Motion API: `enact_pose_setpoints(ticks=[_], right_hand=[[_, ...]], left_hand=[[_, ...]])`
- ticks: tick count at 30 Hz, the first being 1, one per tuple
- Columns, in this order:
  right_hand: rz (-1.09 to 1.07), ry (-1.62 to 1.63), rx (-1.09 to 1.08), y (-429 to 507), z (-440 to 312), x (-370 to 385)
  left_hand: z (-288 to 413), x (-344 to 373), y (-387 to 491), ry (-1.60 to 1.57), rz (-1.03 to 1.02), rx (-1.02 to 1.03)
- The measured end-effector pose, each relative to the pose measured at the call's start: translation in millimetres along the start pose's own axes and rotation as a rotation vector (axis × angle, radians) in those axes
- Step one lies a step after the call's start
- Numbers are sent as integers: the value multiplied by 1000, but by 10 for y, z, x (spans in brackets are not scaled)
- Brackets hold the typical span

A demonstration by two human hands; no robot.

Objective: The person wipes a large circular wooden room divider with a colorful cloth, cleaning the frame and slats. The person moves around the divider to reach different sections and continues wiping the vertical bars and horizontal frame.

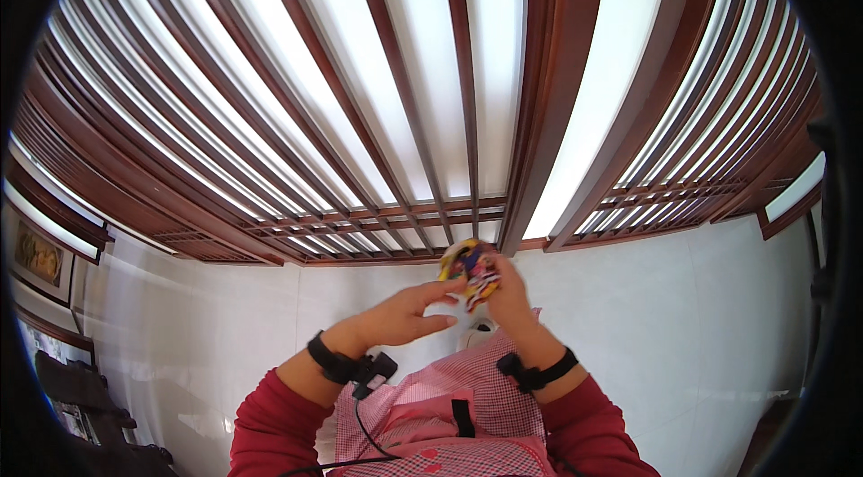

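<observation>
A crumpled cloth [470, 269] patterned in yellow, red, white and dark blue is gripped in my right hand [510, 295], in front of my body. My left hand [408, 312] is beside it, thumb and fingers apart. Its fingertips reach the cloth's left edge; whether they press on it cannot be made out. The cloth is slightly blurred, and my right fingers are partly hidden behind it. Just beyond the cloth rises a dark red wooden lattice screen [465, 72] with vertical slats over pale panels.
Pale floor tiles [607, 315] spread around me. A thick wooden post [566, 72] divides the screen from another slatted panel [728, 106] on the right. At the left are a framed picture [42, 258] and dark carved furniture [84, 396]. A cable [364, 430] hangs from the left wrist device [371, 372].
</observation>
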State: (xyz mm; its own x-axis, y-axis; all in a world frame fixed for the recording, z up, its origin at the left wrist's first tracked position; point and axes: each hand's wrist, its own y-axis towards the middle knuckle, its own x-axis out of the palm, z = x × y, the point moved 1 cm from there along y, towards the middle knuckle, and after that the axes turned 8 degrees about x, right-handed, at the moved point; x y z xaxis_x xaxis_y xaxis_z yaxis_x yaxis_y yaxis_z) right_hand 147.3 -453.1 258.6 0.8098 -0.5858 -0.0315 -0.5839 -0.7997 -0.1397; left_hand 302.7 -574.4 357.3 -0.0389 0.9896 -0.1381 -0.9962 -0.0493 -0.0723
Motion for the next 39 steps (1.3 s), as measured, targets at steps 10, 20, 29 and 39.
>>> enact_pose_setpoints(ticks=[10, 20, 29, 39], right_hand=[[538, -347, 74, 1287, 414, -642], [434, 158, 906, 1572, 2010, -568], [176, -124, 628, 1544, 2089, -887], [5, -410, 877, 1464, 2344, -841]], left_hand=[[-509, -1243, -13, 1265, 580, -245], [-749, -1428, 148, 1464, 432, -593], [-840, -1451, 69, 1463, 455, -361], [-784, -1442, 79, 1369, 452, -481]])
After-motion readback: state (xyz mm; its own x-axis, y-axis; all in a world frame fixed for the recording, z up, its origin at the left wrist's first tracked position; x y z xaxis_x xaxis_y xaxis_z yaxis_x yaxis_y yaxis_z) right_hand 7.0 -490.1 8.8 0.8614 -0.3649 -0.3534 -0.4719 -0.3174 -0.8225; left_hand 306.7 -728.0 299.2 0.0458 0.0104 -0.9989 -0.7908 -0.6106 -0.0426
